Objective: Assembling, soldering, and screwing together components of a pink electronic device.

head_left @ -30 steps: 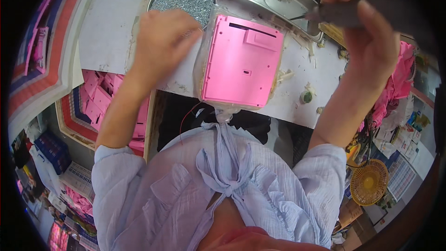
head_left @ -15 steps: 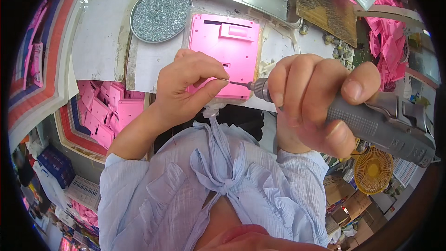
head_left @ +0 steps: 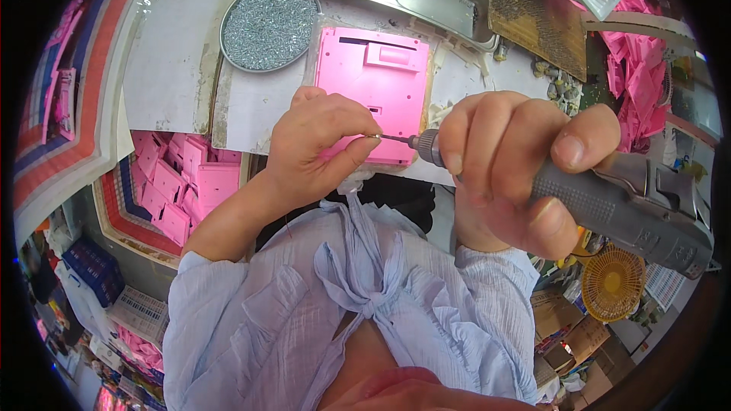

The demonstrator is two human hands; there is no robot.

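Thumb and forefinger of my left hand (head_left: 320, 137) pinch a small screw (head_left: 376, 136), mostly hidden by the fingertips. My right hand (head_left: 518, 167) is wrapped round a grey electric screwdriver (head_left: 620, 205), held level and pointing left. Its thin bit (head_left: 396, 138) reaches the screw at my left fingertips. Beneath and just beyond both hands lies a flat pink plastic panel (head_left: 354, 68), with a slot, a raised block and several small holes.
Past my left hand stands a round tray of screws (head_left: 270, 27). Metal trays (head_left: 442, 0) and a board of small parts (head_left: 537, 15) line the back. Pink panels (head_left: 179, 183) fill a bin at left; pink parts (head_left: 636, 68) are heaped at right. A yellow basket (head_left: 613, 281) sits lower right.
My left fingertips and the screwdriver's bit have come slightly closer, so the bit now meets the screw. Both hands keep their grips. The whole view has shifted a little.
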